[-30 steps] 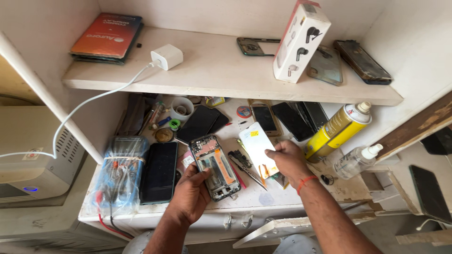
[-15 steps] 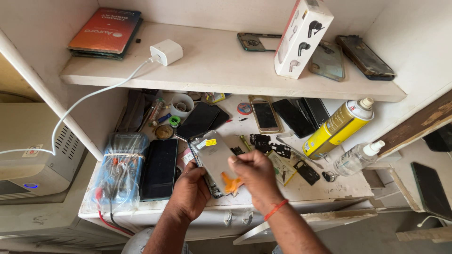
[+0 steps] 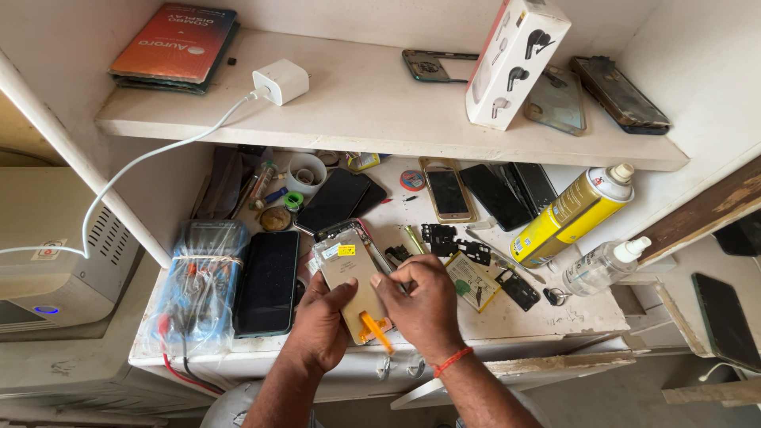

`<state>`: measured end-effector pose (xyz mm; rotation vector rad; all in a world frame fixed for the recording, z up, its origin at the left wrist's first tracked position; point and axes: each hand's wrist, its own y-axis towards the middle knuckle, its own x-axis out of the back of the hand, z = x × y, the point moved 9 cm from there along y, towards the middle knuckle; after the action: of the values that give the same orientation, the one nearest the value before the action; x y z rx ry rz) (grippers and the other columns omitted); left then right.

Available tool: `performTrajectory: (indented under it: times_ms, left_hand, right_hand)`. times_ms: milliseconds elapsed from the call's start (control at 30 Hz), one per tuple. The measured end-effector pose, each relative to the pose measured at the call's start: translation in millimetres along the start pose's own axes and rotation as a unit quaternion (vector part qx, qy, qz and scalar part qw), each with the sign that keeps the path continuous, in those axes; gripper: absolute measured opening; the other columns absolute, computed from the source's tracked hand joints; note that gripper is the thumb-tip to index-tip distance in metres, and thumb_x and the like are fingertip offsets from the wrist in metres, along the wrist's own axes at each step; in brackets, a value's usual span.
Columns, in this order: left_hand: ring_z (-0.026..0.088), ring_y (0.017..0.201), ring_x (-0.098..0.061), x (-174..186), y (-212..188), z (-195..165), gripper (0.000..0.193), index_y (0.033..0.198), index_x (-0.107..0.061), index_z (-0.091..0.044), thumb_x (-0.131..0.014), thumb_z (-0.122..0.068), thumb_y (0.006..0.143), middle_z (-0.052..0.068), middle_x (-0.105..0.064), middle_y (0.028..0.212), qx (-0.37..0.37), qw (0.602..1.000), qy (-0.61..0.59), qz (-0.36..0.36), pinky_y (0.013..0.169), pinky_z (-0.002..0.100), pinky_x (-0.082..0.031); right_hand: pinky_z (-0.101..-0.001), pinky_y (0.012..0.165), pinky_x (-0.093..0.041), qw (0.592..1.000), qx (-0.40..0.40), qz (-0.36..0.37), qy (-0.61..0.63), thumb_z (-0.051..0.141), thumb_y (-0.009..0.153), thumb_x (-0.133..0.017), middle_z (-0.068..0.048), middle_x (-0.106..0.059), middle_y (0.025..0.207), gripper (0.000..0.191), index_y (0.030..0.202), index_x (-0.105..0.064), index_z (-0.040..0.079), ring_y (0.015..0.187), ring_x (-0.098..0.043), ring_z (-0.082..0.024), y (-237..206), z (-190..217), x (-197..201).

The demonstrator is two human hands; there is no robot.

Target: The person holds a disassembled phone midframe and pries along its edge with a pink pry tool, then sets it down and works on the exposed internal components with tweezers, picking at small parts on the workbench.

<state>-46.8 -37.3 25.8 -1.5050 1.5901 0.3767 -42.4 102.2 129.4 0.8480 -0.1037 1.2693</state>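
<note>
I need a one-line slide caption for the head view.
Both hands, left hand and right hand, hold an opened phone with an orange strip.

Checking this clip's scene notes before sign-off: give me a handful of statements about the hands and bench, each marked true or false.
1. Both hands, left hand and right hand, are on the opened phone. True.
2. The yellow spray can stands on the upper shelf. False: it leans on the lower bench, at the right.
3. A white charger sits on the upper shelf. True.
4. The right wrist is bare. False: it wears an orange-red band.
5. The orange strip is at the phone's near end. True.
</note>
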Motion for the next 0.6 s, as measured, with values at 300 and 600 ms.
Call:
performTrajectory:
  times_ms: [300, 600]
  left_hand:
    - [0.028, 0.109, -0.068, 13.3, 1.3, 5.5, 0.040, 0.136, -0.050, -0.011, -0.051, -0.011, 0.096, 0.015, -0.067, 0.119, 0.021, 0.999, -0.008, -0.043, 0.092, 0.050, -0.060]
    - [0.025, 0.104, -0.070, 15.5, -3.9, -1.3, 0.043, 0.140, -0.049, -0.012, -0.053, -0.015, 0.097, 0.015, -0.066, 0.119, 0.007, 0.997, -0.057, -0.052, 0.090, 0.046, -0.061]
  right_hand:
    - [-0.0318, 0.065, -0.056, 0.992, -0.026, 0.047, -0.112, 0.015, 0.081, -0.078, -0.005, -0.067, 0.088, 0.012, 0.090, -0.076, 0.008, 0.076, -0.068, -0.016, -9.2, -43.7, 37.2]
    - [-0.0382, 0.078, -0.054, 0.976, -0.035, 0.077, -0.199, 0.015, 0.075, -0.081, -0.007, -0.067, 0.087, 0.013, 0.084, -0.076, 0.008, 0.085, -0.067, -0.026, -17.9, -50.0, 35.9]
